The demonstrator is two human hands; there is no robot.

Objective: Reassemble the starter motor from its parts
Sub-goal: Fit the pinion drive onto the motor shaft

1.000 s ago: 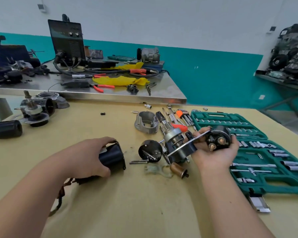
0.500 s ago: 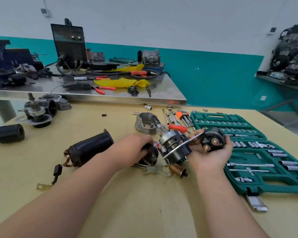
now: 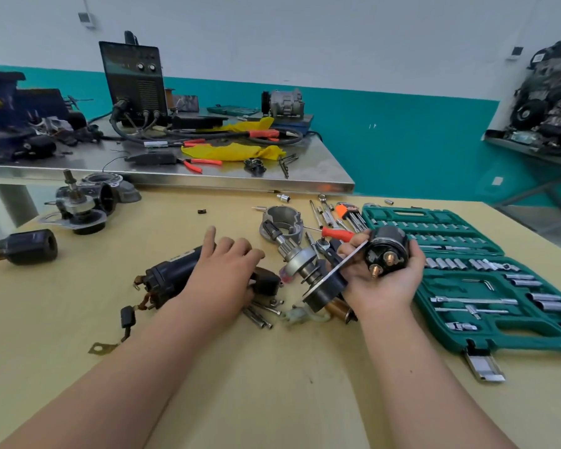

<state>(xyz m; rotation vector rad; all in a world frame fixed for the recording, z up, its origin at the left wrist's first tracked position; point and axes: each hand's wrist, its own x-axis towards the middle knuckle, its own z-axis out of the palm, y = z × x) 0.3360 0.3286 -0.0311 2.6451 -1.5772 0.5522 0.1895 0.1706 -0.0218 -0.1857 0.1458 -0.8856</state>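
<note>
No text could be read. A pale label on the housing (image 3: pixel 169 273), just left of the left hand (image 3: pixel 224 277), was too blurred. Any marks on the solenoid (image 3: pixel 386 251) gripped by the right hand (image 3: pixel 382 286), and on the welder (image 3: pixel 133 79) far behind both hands, were too small.

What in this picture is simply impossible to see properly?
Head view, all four:
Whether the left hand grips the dark cap: its own back hides the fingers.
The brown part: mostly covered by the motor piece that the right hand holds.
Markings in the green tool case: too small.
The engine: cut off by the right edge.
</note>
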